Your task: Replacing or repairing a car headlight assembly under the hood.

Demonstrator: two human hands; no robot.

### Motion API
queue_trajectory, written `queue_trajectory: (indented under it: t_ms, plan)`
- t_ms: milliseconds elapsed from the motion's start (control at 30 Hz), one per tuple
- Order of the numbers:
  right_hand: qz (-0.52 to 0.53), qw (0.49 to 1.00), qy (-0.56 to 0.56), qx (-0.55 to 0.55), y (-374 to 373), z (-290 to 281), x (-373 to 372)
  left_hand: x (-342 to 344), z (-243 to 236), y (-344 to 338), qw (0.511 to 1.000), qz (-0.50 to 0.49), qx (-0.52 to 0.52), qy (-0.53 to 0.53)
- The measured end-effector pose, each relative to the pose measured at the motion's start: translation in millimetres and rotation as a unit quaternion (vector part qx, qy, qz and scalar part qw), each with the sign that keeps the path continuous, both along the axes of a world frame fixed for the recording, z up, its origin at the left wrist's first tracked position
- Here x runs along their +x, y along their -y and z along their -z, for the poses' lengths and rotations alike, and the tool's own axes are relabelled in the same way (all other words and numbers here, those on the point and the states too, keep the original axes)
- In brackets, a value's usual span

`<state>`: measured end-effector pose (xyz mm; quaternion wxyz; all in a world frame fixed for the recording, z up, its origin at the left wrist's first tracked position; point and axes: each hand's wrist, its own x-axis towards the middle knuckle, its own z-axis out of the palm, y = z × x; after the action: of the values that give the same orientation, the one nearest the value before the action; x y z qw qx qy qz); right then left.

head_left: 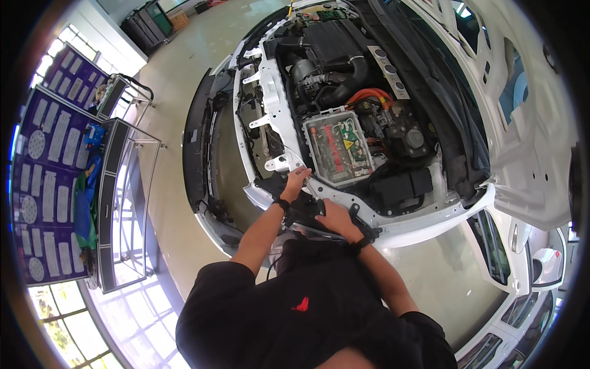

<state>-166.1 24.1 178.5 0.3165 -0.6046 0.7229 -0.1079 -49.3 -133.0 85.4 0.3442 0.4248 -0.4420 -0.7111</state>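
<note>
While the left hand [296, 181] stretches its fingers [301, 173] forward, loosely together and flat on the white front crossmember [273, 92], the right hand [335, 216] lies curled over a black trim piece [307, 212]; whether it really grips it, I cannot tell. The left hand seems to steady the body, so the right one can work. Just beyond the left fingertips sits the clear-lidded electronics box [339, 147], and farther behind it the orange cables [369, 95]. Far to the left of both hands stands a metal cart [123, 203].
</note>
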Motion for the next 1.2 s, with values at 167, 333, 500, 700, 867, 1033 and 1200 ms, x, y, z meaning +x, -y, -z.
queue_trajectory:
  t_ms: [167,333,500,700,867,1033,1200]
  plan:
    - [0.015,1.0,-0.013,0.016,6.0,-6.0,-14.3,-2.1,-5.3,-1.8,0.999,0.017,0.038,-0.025]
    - [0.014,0.976,-0.145,-0.159,41.9,-18.9,-53.6,13.5,9.4,-0.5,0.999,0.009,0.022,-0.038]
    - [-0.063,0.983,-0.134,-0.107,29.5,10.2,-52.2,12.5,-5.8,-5.0,0.999,0.046,-0.002,0.022]
    - [0.014,0.998,0.04,0.051,-11.7,-15.8,4.9,-2.7,-1.0,-17.0,0.994,-0.008,-0.103,0.045]
    - [0.066,0.99,-0.128,-0.009,-0.5,-0.1,-27.0,9.4,-1.4,-2.2,0.974,0.176,-0.137,0.03]
    - [0.084,0.978,-0.173,-0.078,24.9,-15.3,-31.4,10.3,-14.0,5.3,0.976,0.178,-0.114,0.043]
    - [0.099,0.992,-0.064,0.038,19.7,-30.2,-3.8,2.6,-18.0,1.6,0.992,0.068,-0.079,0.073]
